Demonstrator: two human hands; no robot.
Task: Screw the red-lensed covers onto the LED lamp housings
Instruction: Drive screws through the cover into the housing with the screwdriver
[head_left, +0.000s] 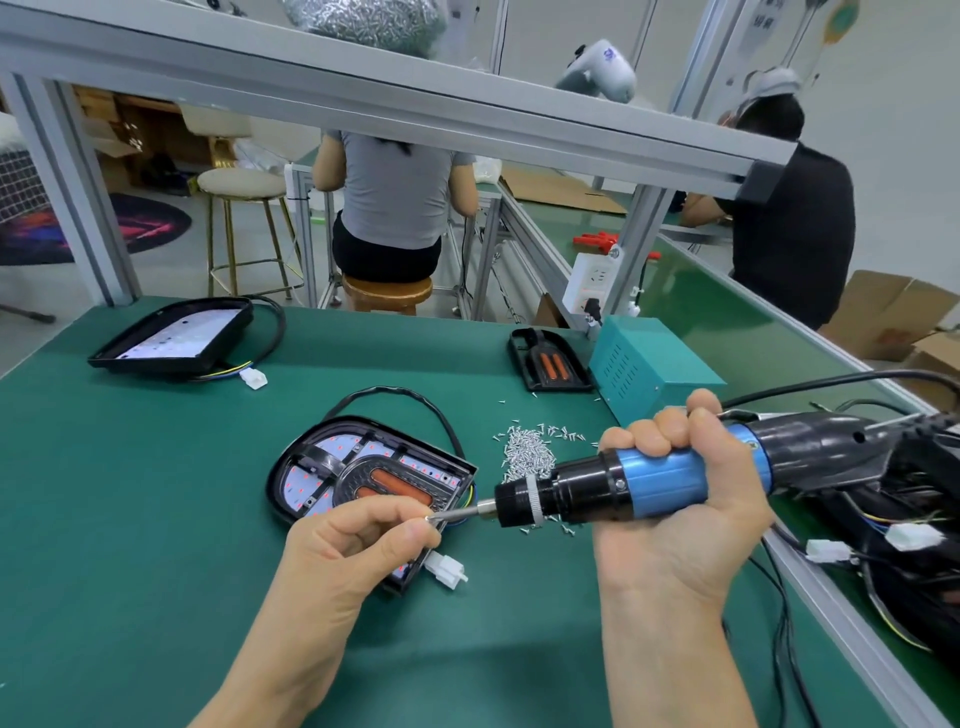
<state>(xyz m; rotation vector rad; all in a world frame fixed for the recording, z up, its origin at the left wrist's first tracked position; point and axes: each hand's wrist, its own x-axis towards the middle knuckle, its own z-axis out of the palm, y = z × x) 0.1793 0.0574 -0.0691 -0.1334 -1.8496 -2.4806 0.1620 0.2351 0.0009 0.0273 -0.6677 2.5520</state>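
Lamp housing (363, 480) with its red-lensed cover (387, 480) lies near the middle of the green bench (130, 519), black rim rounded at left, cable looping behind. The right hand (680, 499) grips a blue electric screwdriver (623, 486) held level; the left hand (358, 545) pinches a screw at its bit (457, 514). Loose screws (527, 452) lie just right; open bench lies left and near.

The lamp housing (322, 470) with its red-lensed cover (387, 480) lies flat before me; another housing (171, 338) lies far left, tilted.
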